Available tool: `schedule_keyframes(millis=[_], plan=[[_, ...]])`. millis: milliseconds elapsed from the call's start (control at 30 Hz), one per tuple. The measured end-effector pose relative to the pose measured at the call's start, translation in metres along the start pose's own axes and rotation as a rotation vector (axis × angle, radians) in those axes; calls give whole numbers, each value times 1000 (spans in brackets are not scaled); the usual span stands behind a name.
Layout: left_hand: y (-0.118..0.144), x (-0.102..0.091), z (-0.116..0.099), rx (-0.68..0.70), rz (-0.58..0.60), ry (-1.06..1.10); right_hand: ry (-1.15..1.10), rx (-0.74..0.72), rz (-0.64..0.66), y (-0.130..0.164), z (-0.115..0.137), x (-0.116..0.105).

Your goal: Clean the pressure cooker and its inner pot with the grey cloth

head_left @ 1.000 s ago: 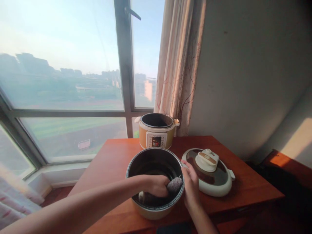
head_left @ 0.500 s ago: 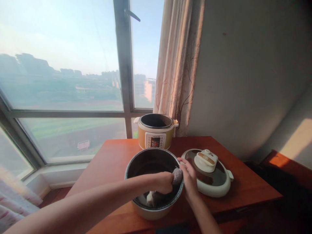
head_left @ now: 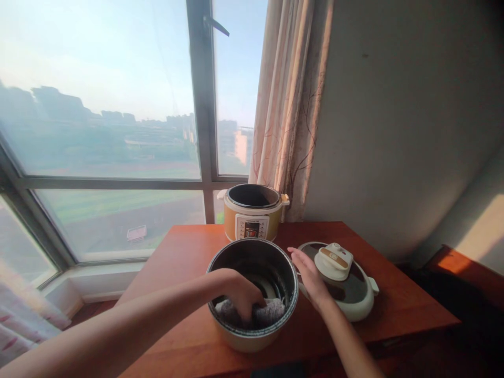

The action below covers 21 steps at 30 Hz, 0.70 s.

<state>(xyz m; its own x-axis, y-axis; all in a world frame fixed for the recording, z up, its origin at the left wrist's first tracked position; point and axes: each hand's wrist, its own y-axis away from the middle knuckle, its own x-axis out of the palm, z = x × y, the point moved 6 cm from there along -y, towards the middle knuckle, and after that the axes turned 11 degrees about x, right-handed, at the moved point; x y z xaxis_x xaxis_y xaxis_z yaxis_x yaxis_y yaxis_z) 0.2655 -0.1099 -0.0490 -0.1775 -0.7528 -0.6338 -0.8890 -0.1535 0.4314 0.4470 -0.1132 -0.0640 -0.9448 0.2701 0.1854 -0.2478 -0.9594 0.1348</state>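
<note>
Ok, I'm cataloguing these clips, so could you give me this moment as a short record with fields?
left hand: inside the pot, gripping a grey cloth
right hand: open, beside the pot's right rim; contact unclear
pot: upright, dark inside, uncovered
cooker body: behind the pot, open-topped, control panel facing the person
lid: on the table, right of the pot, handle up
background: window, curtain
</note>
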Motion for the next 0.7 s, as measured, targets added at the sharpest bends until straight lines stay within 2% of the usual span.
schedule_keyframes(millis=[67,133,200,300,433,500,633,700], plan=[[2,5,4,-49,93,49,-5,-13,-134,24,-5,-11],[4,8,7,-105,84,59,-17,16,-200,52,-14,-15],[4,9,7,-138,15,26,-21,83,-190,77,-26,-11],[4,9,-1,-113,-75,-31,-31,122,-113,101,-37,4],[1,1,-14,-43,-211,43,-16,95,-135,103,-41,16],[-3,-7,-14,-42,-332,122,-1,70,-157,97,-39,17],[-16,-20,0,-167,-616,349,-5,51,-125,86,-31,23],[-22,-22,5,-208,-679,397,-13,58,-103,82,-28,26]])
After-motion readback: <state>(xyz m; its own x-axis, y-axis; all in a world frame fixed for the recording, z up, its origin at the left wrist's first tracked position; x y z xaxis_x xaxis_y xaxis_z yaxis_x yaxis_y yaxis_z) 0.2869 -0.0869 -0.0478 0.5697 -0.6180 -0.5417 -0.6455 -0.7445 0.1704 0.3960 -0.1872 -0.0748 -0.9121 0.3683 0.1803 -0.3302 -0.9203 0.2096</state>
